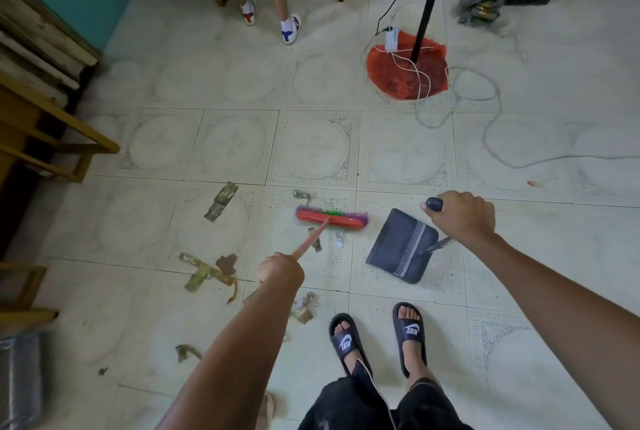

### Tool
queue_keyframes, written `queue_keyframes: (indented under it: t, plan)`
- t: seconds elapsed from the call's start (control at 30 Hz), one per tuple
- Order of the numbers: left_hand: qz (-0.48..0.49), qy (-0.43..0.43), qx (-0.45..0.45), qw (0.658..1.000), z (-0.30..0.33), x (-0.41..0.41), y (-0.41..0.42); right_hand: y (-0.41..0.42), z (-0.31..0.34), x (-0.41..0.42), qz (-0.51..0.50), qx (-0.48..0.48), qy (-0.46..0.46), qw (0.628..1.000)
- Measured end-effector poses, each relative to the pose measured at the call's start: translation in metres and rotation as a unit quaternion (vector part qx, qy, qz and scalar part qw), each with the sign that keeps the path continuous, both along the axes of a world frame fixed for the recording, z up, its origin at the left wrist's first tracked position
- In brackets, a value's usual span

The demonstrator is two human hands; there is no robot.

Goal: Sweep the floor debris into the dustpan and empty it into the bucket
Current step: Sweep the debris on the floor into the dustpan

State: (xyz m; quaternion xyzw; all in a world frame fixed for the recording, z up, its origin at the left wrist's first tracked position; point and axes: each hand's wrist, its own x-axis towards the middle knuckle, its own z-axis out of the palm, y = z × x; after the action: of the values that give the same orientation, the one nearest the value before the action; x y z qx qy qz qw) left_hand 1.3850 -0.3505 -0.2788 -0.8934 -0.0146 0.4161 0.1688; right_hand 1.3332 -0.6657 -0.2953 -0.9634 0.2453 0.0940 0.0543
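My left hand (pixel 281 267) grips the red handle of a broom whose red head (pixel 330 217) with purple and green bristles rests on the tiled floor. My right hand (pixel 462 215) holds the dark top of a long dustpan handle. The dark grey dustpan (pixel 398 245) sits on the floor just right of the broom head. Brownish scraps of debris (pixel 221 200) lie left of the broom. More scraps (pixel 207 270) lie nearer me, a few under my left arm (pixel 304 312). A small white bit (pixel 338 242) lies between broom and dustpan. No bucket is in view.
A black pole stands on a red-netted base (pixel 408 67) with loose cables (pixel 485 118) trailing right. Another person's legs and white shoes (pixel 290 28) stand at the back. Yellow wooden frames (pixel 59 139) line the left side. My feet in black slides (pixel 381 336) are below.
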Motion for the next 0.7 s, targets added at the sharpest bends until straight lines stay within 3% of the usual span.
queue_keyframes:
  t: [0.47, 0.7]
  plan:
    - [-0.025, 0.003, 0.020, 0.999, 0.027, -0.009, 0.039, -0.005, 0.002, 0.003, 0.042, -0.015, 0.008, 0.999]
    - [0.038, -0.017, 0.027, 0.999, 0.062, -0.010, 0.077, 0.011, 0.017, 0.027, 0.171, -0.009, 0.045, 0.984]
